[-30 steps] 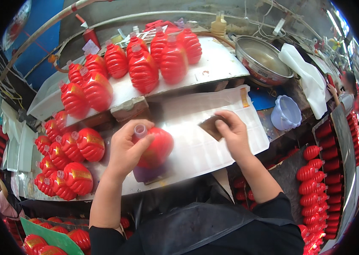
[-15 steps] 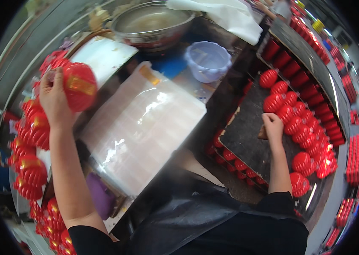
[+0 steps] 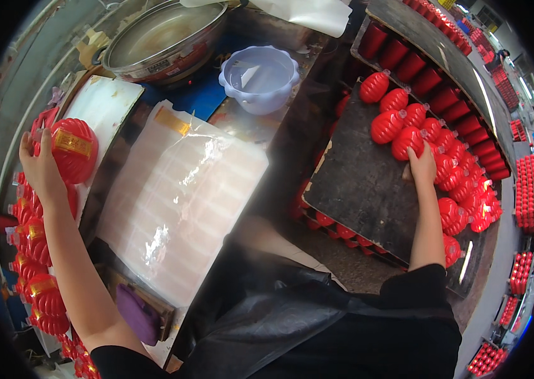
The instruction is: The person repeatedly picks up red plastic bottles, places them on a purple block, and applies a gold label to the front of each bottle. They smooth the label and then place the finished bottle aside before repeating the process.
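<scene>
A red ribbed, lantern-shaped bottle [image 3: 76, 155] with a gold label is at the left end of the bench. My left hand [image 3: 44, 174] has its thumb and fingers around the bottle's neck end; the grip is partly hidden. More labelled red bottles [image 3: 46, 294] crowd beside my left forearm. On the right, my right hand [image 3: 425, 165] closes its thumb and fingers on the near side of a plain red ribbed bottle [image 3: 408, 142]. That bottle lies at the edge of several rows of similar ones with clear necks on a dark board [image 3: 361, 189].
A shiny sheet of pale labels [image 3: 185, 196] lies mid-bench. Beyond it are a lavender scalloped bowl [image 3: 259, 95] and a large metal basin [image 3: 166, 50]. A purple object [image 3: 137, 314] sits near the bench's front. More red bottles stand under the boards at right.
My left hand has moved left and lower with the labelled bottle. My right hand has reached farther onto the board and taken hold of a plain bottle. The whole view has shifted.
</scene>
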Demonstrator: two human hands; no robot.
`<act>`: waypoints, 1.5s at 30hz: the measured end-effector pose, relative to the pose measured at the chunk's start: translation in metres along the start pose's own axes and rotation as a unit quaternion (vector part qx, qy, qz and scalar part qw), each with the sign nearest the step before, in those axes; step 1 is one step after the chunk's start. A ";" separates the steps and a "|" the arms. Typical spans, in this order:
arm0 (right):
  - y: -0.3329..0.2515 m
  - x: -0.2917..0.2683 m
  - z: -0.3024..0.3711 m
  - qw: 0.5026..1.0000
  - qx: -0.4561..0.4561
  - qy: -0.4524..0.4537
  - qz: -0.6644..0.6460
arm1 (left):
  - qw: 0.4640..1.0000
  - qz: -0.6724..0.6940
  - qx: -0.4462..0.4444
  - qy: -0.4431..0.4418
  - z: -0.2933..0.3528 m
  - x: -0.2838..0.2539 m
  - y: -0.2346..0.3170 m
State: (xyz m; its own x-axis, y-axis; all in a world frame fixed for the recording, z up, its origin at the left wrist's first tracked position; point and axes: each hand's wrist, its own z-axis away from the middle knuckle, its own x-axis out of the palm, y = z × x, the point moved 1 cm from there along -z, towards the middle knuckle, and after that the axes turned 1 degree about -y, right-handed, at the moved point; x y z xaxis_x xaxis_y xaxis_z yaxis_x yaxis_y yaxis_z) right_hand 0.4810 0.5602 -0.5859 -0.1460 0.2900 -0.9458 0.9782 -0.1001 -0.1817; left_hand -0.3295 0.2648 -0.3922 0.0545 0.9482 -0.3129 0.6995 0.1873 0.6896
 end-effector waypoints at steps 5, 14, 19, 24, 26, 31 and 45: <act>-0.046 0.040 -0.083 0.999 -0.022 -0.029 0.010 | 0.997 -0.012 0.035 -0.066 0.060 -0.061 0.043; -0.058 0.064 -0.103 0.992 -0.085 -0.053 0.079 | 0.991 0.035 -0.082 -0.096 0.183 -0.164 0.036; -0.100 0.014 -0.043 0.983 -0.183 -0.005 -0.009 | 0.975 0.063 -0.158 -0.143 0.223 -0.162 0.042; -0.195 -0.114 0.049 0.902 -0.314 -0.176 -0.240 | 0.933 0.089 -0.062 -0.344 0.236 -0.160 0.082; -0.246 -0.166 0.097 0.831 -0.395 -0.253 -0.297 | 0.893 0.152 -0.047 -0.420 0.241 -0.151 0.100; -0.378 -0.252 0.202 0.591 -0.611 -0.408 -0.332 | 0.848 0.226 -0.012 -0.480 0.255 -0.150 0.117; -0.529 -0.132 0.439 0.479 -0.545 -0.580 -0.371 | 0.792 0.501 -0.336 0.097 0.305 -0.265 0.001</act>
State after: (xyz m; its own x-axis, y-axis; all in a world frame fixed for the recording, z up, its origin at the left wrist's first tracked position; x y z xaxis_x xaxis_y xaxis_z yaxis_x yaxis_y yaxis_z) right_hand -0.0823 0.1576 -0.4833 0.1217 -0.9258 -0.3579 -0.0011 0.3605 -0.9328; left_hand -0.1263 -0.0646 -0.5080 0.1864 0.7170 0.6717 -0.1661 -0.6508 0.7408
